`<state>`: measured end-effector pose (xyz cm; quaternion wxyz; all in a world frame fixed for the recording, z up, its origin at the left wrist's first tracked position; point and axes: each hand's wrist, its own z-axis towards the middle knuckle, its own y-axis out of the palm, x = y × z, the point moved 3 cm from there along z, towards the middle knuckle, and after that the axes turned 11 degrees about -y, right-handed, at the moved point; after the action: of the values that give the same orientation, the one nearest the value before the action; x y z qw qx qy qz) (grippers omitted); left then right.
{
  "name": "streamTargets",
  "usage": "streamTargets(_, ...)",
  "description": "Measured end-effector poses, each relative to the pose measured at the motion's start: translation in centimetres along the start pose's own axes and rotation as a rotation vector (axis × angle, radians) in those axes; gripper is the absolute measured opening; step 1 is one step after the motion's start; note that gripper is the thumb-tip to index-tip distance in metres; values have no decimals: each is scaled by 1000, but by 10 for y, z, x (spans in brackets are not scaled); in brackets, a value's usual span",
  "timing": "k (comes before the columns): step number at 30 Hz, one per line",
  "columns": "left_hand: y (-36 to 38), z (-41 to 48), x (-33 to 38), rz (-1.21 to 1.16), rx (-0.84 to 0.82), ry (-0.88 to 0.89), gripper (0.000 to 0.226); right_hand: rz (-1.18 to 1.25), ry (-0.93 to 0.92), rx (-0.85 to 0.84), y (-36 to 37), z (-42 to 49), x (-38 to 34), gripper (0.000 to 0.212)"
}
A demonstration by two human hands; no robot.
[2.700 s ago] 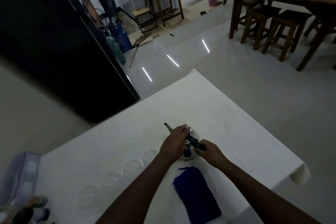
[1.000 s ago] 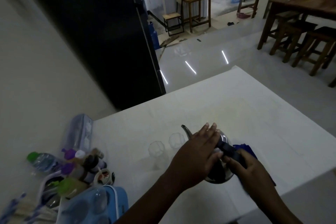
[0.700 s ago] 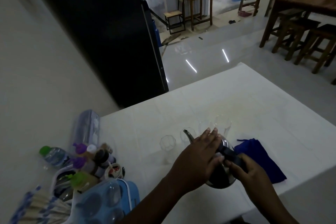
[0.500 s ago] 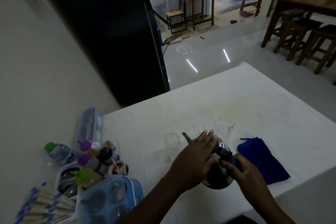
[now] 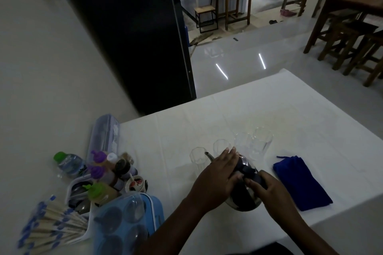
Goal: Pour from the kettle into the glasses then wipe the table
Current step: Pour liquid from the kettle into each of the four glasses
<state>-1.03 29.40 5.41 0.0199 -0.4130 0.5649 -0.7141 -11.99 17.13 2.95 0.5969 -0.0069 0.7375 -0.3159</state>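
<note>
A shiny metal kettle [image 5: 244, 200] with a black handle is tilted above the white table [image 5: 290, 114], its thin spout over the leftmost glass [image 5: 197, 156]. My right hand [image 5: 267, 189] grips the handle. My left hand [image 5: 217, 176] lies flat on the kettle's lid. Several clear glasses stand in a row behind the kettle, the rightmost glass [image 5: 261, 143] being the tallest in view. I cannot tell whether liquid is flowing. A folded blue cloth [image 5: 300, 184] lies on the table to the right of my right hand.
At the table's left end stand a green-capped water bottle [image 5: 68, 161], sauce bottles [image 5: 107, 170], a clear container [image 5: 104, 134], a blue tray [image 5: 126, 221] and wrapped straws [image 5: 51, 225]. A black fridge [image 5: 134, 33] rises behind. Wooden stools [image 5: 352, 41] stand far right.
The kettle has been lifted off the table, carried left to the row of glasses and tipped, spout toward the leftmost glass. The view has swung left. The blue cloth has stayed put.
</note>
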Motion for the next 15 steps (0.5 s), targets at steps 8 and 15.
streamTargets(8,4,3,-7,-25,13,-31,52,-20,-33,-35,2,8,0,17)
streamTargets(15,5,3,-11,-29,20,-59,53,-39,-43,-49,3,12,0,14)
